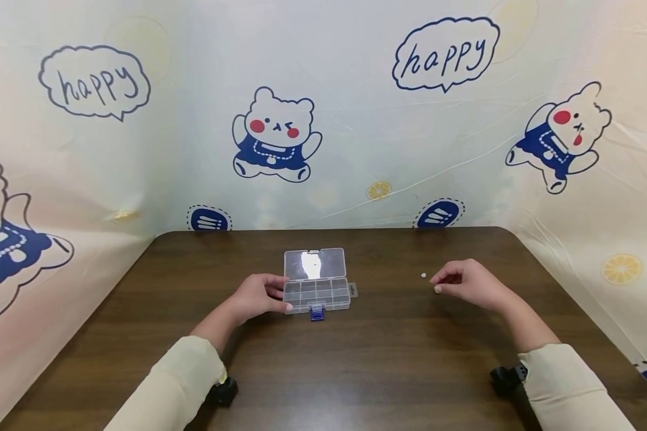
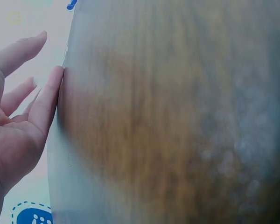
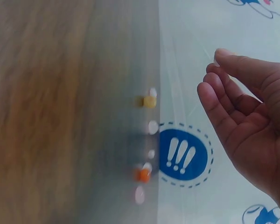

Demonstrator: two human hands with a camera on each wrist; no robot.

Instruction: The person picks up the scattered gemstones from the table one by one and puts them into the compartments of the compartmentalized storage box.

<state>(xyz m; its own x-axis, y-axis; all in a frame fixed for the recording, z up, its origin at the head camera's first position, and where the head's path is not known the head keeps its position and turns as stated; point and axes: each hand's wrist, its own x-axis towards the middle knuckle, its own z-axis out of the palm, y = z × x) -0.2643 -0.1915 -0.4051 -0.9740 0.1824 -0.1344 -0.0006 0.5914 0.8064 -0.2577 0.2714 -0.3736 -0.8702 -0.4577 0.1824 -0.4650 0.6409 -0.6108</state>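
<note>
A dark brown, wood-grained desk (image 1: 377, 365) with rounded far corners stretched across the lower part of the head view, a soft sheen dulling its near surface. Behind it and along both sides hung pale, cloth-like printed sheeting (image 1: 350, 143), bluish in the middle and shading to cream and pink toward the edges, with thin creases running across its right half. Its print showed white cartoon bears (image 1: 274, 157) with red cheeks and navy outfits, navy-outlined speech bubbles (image 1: 446, 55) reading "happy", yellow citrus slices (image 1: 379, 190), and navy ovals (image 1: 439, 214) ringed by dashes. Light fell fairly evenly over the sheeting.
</note>
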